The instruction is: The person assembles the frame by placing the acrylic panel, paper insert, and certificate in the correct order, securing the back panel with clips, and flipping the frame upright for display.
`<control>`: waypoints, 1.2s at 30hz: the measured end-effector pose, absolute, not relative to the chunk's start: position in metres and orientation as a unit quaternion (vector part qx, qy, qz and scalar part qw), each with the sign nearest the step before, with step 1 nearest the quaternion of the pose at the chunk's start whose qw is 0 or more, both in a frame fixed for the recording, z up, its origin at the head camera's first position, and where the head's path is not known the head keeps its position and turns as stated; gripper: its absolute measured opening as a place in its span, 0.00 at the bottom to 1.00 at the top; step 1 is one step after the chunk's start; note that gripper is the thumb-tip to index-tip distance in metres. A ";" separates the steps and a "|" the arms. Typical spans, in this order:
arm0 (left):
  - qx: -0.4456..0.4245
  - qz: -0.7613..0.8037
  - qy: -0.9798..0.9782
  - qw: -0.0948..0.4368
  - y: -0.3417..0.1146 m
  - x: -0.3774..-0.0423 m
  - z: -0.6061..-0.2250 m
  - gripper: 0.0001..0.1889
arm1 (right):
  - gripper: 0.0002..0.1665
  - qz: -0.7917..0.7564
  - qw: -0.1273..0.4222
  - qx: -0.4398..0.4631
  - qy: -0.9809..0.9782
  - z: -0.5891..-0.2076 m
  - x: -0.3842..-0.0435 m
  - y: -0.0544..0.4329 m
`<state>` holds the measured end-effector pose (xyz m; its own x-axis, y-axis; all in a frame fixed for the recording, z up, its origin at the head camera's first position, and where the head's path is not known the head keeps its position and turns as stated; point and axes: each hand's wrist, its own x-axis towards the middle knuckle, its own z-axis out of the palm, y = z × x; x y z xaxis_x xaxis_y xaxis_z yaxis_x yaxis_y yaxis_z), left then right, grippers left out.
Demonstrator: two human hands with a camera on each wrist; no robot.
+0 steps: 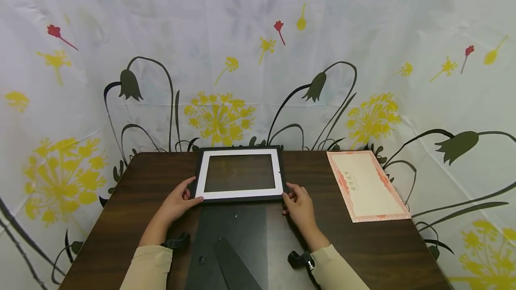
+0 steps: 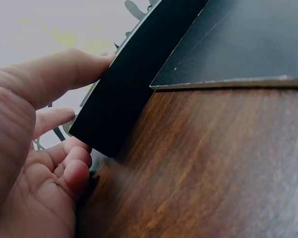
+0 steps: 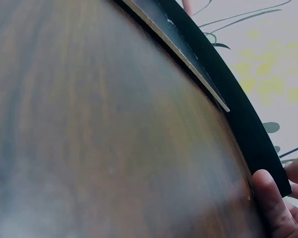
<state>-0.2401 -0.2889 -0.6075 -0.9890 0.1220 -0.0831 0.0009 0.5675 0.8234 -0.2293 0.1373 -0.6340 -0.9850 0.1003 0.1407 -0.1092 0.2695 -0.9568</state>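
Observation:
A black picture frame (image 1: 242,198) with a white mat (image 1: 242,194) lies face up near the back of the table. At its near left corner my left hand (image 1: 175,204) grips it, thumb on the near edge and index finger along the left side. My right hand (image 1: 300,207) holds the near right corner between thumb and fingers. In the left wrist view, the left thumb (image 2: 74,69) presses the frame's dark edge (image 2: 124,79). The right wrist view shows the right thumb (image 3: 268,196) against the dark edge (image 3: 246,119) near its end.
In front of the frame lies a dark backing board (image 1: 230,223) with a stand leg (image 1: 235,265) on it. A cream certificate sheet with a red border (image 1: 367,182) lies at the right of the brown table (image 1: 322,200). A flowered curtain (image 1: 250,57) hangs behind.

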 end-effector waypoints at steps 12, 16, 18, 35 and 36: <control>0.022 0.454 0.888 0.065 -0.290 -0.238 -0.606 0.48 | 0.07 0.503 0.229 -0.016 -0.833 -0.620 -0.221 0.193; 0.015 0.456 0.887 0.068 -0.292 -0.237 -0.607 0.48 | 0.05 0.450 0.251 -0.026 -0.857 -0.610 -0.219 0.228; 0.013 0.459 0.886 0.068 -0.294 -0.238 -0.607 0.48 | 0.05 0.423 0.263 -0.031 -0.867 -0.605 -0.218 0.247; 0.021 0.466 0.882 0.064 -0.291 -0.239 -0.613 0.48 | 0.38 0.284 0.165 -0.208 -0.921 -0.576 -0.187 0.371; 0.023 0.466 0.882 0.063 -0.290 -0.239 -0.613 0.48 | 0.40 0.281 0.152 -0.218 -0.922 -0.575 -0.185 0.375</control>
<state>-0.2393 -0.2903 -0.6129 -0.9909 0.0999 -0.0902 -0.0183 0.5640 0.8256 -0.1851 0.3751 -0.5750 -0.8590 0.4870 0.1579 0.3161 0.7471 -0.5847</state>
